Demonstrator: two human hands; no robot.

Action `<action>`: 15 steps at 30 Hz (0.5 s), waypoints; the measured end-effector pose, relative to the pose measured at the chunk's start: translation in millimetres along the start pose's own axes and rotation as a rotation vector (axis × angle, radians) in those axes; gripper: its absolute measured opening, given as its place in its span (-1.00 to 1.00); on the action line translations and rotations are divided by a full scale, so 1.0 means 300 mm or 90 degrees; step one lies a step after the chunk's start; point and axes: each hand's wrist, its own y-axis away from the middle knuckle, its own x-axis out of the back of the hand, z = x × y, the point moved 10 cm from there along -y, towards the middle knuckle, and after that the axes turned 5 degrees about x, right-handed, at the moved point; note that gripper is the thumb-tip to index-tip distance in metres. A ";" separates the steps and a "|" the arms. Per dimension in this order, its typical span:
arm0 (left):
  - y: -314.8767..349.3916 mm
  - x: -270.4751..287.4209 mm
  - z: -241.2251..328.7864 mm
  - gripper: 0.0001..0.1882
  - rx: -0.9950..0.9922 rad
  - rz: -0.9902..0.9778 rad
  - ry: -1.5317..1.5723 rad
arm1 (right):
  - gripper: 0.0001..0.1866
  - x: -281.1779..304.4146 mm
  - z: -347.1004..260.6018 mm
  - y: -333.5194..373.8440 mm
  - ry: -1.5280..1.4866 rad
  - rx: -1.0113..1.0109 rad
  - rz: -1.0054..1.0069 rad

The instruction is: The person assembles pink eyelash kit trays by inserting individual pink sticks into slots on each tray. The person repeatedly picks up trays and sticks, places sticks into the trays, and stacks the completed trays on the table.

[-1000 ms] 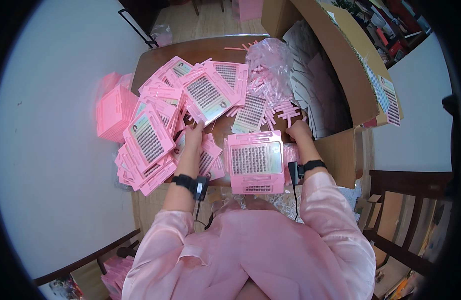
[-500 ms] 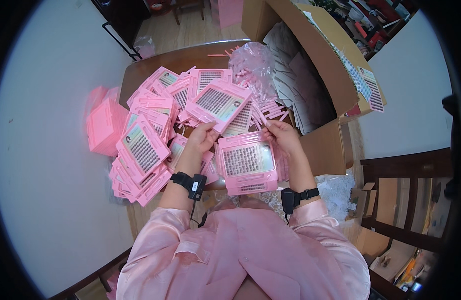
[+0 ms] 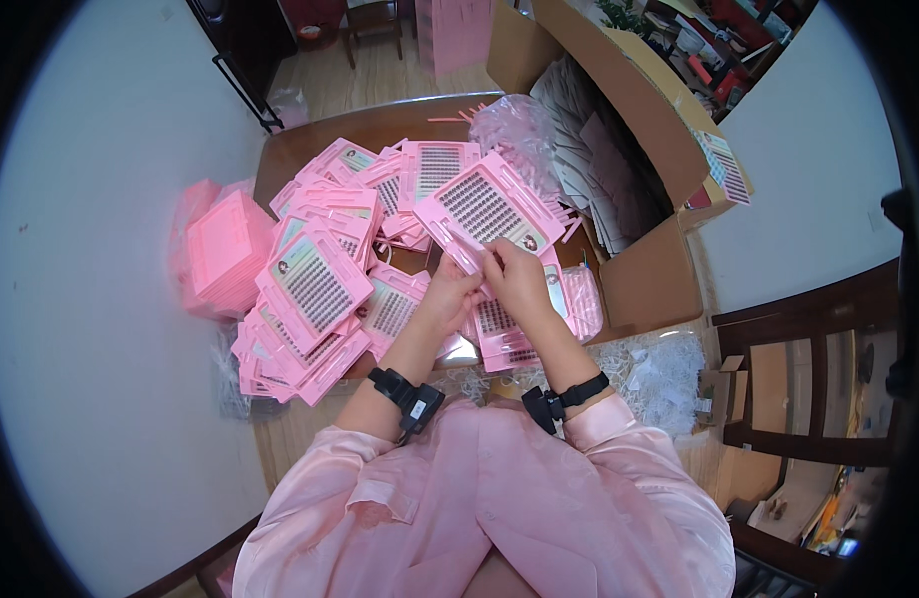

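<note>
A pink tray of false eyelash clusters [image 3: 491, 204], tilted, is held over the table by my left hand [image 3: 449, 296], closed on its near corner. My right hand [image 3: 517, 282] is pinched at that same corner, close beside the left fingers. A slim pink stick [image 3: 463, 239] shows at the fingertips, lying along the tray's near edge; its lower end is hidden by the fingers. Beneath my hands sits a stack of similar lash trays [image 3: 511, 358], partly covered by my right forearm. To the left lies a heap of lash trays [image 3: 315, 284].
Slim pink sticks spill from a clear plastic bag [image 3: 514, 128] at the back of the brown table [image 3: 310, 130]. An open cardboard box [image 3: 644, 289] holding pale sheets stands on the right. Stacked empty pink trays [image 3: 230, 249] are at the left edge. A wooden chair [image 3: 818, 394] is at right.
My right hand has come left from the stick pile to the tray's near corner. My left hand has moved right and slightly nearer, carrying the tray. The view has shifted slightly.
</note>
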 end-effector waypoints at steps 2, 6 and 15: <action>0.037 0.010 0.000 -0.24 -0.005 0.006 0.020 | -0.77 -0.021 -0.044 0.020 0.043 0.023 0.002; 0.100 -0.010 0.038 -0.47 -0.001 -0.101 0.142 | -0.80 -0.045 -0.148 0.059 0.141 0.152 0.021; 0.114 0.061 0.102 -0.66 -0.146 0.073 0.068 | -0.82 -0.108 -0.211 0.113 0.198 0.195 -0.021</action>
